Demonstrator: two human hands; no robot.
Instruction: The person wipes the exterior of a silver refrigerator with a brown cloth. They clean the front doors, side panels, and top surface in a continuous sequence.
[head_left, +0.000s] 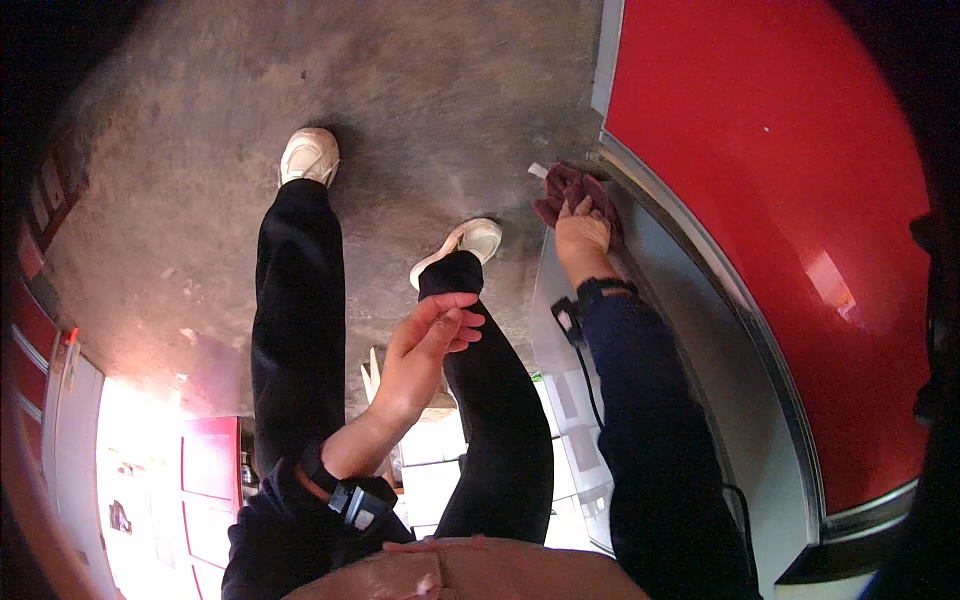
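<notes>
A crumpled dark red cloth (564, 191) is in my right hand (585, 232), whose fingers press on it. Cloth and hand are at the far end of a glossy grey panel (675, 300), low beside the floor. A small white piece (537, 170) sticks out past the cloth; what it is cannot be made out. In front of my body, above my bent leg, my left hand (435, 334) hangs in the air. Its fingers are loosely curled and somewhat apart, with nothing in them.
A glossy red cabinet panel (750, 187) with metal trim (750, 315) rises along the right. My white shoes (309, 157) stand on the stained concrete floor (187, 225). Behind me, at the lower left, are a bright doorway and a red door (210, 457).
</notes>
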